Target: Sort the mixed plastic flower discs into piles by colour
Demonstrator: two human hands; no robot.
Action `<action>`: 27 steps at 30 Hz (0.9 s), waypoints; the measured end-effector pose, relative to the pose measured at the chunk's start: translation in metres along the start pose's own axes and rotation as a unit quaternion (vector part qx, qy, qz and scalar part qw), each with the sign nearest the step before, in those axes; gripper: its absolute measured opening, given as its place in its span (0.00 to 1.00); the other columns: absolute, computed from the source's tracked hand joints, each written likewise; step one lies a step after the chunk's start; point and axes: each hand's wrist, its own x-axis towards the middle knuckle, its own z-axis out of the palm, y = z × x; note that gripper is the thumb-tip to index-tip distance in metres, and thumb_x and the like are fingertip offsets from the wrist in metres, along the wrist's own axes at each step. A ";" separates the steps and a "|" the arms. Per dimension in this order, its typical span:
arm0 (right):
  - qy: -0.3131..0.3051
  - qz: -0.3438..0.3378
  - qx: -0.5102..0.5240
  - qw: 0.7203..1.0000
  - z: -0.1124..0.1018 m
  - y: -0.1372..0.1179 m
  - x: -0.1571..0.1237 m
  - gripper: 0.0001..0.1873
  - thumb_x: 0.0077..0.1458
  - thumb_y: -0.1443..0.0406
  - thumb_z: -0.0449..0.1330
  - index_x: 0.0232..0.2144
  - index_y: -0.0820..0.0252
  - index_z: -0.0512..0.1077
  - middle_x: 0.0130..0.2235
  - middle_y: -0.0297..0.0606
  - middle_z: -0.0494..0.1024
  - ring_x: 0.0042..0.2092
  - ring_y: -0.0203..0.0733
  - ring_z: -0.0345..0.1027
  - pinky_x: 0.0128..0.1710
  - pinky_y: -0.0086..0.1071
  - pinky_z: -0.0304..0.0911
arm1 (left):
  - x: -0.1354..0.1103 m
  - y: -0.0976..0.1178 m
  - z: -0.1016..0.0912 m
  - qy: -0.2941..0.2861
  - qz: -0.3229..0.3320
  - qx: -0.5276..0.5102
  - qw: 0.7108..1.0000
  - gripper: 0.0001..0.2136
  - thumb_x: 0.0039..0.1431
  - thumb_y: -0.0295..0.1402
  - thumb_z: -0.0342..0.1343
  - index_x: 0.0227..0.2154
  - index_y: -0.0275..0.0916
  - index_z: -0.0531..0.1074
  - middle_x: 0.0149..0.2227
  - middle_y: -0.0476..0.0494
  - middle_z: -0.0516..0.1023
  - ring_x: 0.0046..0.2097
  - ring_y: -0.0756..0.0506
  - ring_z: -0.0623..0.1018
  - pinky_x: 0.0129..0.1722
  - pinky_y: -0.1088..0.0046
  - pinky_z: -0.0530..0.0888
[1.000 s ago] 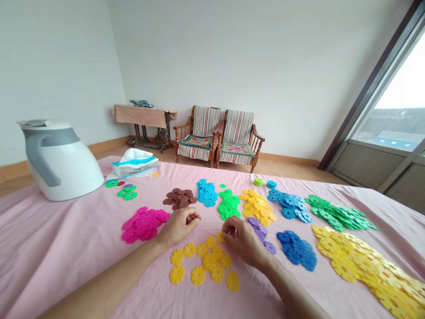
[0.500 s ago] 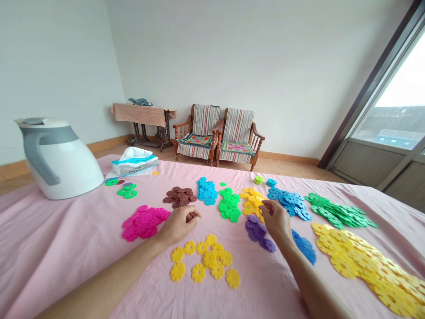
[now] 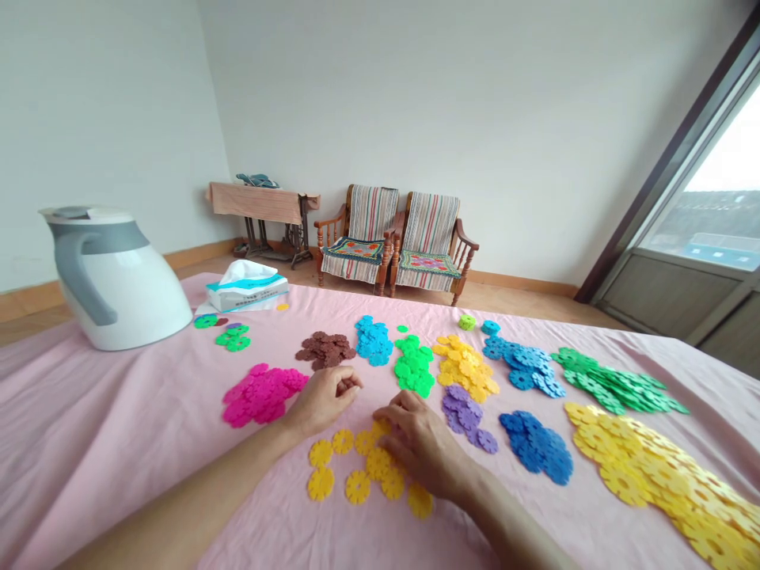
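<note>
My left hand is curled into a loose fist just above the table, between the magenta snowflake discs and the small pile of light yellow plastic discs. Whatever its fingers may hold is hidden. My right hand lies low over that yellow pile, its fingertips on or against the discs near the pile's top edge. Purple discs sit just beyond it, and some yellow discs are hidden beneath it.
Sorted piles of brown, cyan, green, amber, blue and yellow discs cover the pink sheet. A white-and-grey kettle and tissue box stand at the far left. Two wooden armchairs stand beyond the table.
My right hand has moved back from the purple and amber piles, down and left over the yellow discs. My left hand has stayed in about the same place, and the view has shifted slightly.
</note>
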 end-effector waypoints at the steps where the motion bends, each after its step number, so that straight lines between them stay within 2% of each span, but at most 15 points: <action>1: 0.001 0.006 -0.003 1.000 0.000 0.000 0.000 0.13 0.52 0.70 0.56 0.42 0.56 0.71 0.40 0.40 0.69 0.42 0.41 0.63 0.45 0.34 0.58 | 0.000 0.000 0.000 0.000 0.000 0.000 1.000 0.08 0.51 0.29 0.50 0.29 0.36 0.74 0.26 0.47 0.76 0.27 0.48 0.72 0.26 0.76 0.65; 7: 0.016 0.027 0.013 0.999 0.005 0.006 0.002 0.08 0.47 0.74 0.56 0.31 0.59 0.68 0.36 0.36 0.69 0.39 0.38 0.62 0.40 0.30 0.58 | 0.000 0.001 -0.001 -0.002 0.003 -0.014 1.000 0.08 0.51 0.30 0.50 0.29 0.36 0.74 0.28 0.46 0.77 0.28 0.48 0.73 0.27 0.76 0.66; 12: 0.026 0.047 0.013 0.998 0.006 0.005 0.001 0.14 0.46 0.72 0.57 0.38 0.58 0.67 0.36 0.36 0.69 0.38 0.38 0.62 0.37 0.30 0.57 | 0.000 0.002 -0.001 -0.001 0.004 -0.010 1.000 0.08 0.51 0.30 0.50 0.30 0.36 0.74 0.28 0.45 0.77 0.29 0.48 0.74 0.28 0.76 0.66; 16: 0.033 0.056 0.001 0.998 0.006 0.003 0.001 0.09 0.44 0.71 0.58 0.33 0.59 0.67 0.33 0.35 0.68 0.34 0.37 0.61 0.32 0.28 0.55 | 0.000 0.000 -0.001 0.000 0.006 -0.005 1.000 0.08 0.51 0.29 0.50 0.29 0.36 0.74 0.28 0.46 0.77 0.29 0.48 0.74 0.28 0.76 0.66; 21: 0.056 0.071 0.089 0.992 0.008 0.005 0.005 0.07 0.43 0.73 0.54 0.27 0.59 0.65 0.24 0.28 0.66 0.26 0.31 0.58 0.25 0.25 0.51 | 0.001 -0.002 -0.001 -0.009 0.009 0.003 1.000 0.08 0.51 0.29 0.50 0.30 0.36 0.74 0.27 0.47 0.77 0.28 0.48 0.74 0.27 0.76 0.66; 24: 0.113 0.090 0.117 0.983 0.002 0.021 0.008 0.02 0.46 0.70 0.54 0.24 0.59 0.66 0.23 0.29 0.68 0.26 0.32 0.60 0.25 0.25 0.53 | 0.001 -0.001 -0.001 -0.010 0.006 0.012 1.000 0.08 0.51 0.29 0.50 0.30 0.36 0.74 0.26 0.47 0.77 0.27 0.48 0.73 0.27 0.76 0.65; 27: 0.227 0.157 0.107 0.955 -0.013 0.054 0.009 0.04 0.46 0.65 0.56 0.23 0.59 0.66 0.22 0.31 0.69 0.24 0.34 0.62 0.24 0.27 0.55 | 0.001 -0.001 -0.001 -0.009 0.002 0.007 1.000 0.08 0.51 0.30 0.50 0.30 0.36 0.74 0.26 0.47 0.76 0.28 0.48 0.73 0.27 0.76 0.65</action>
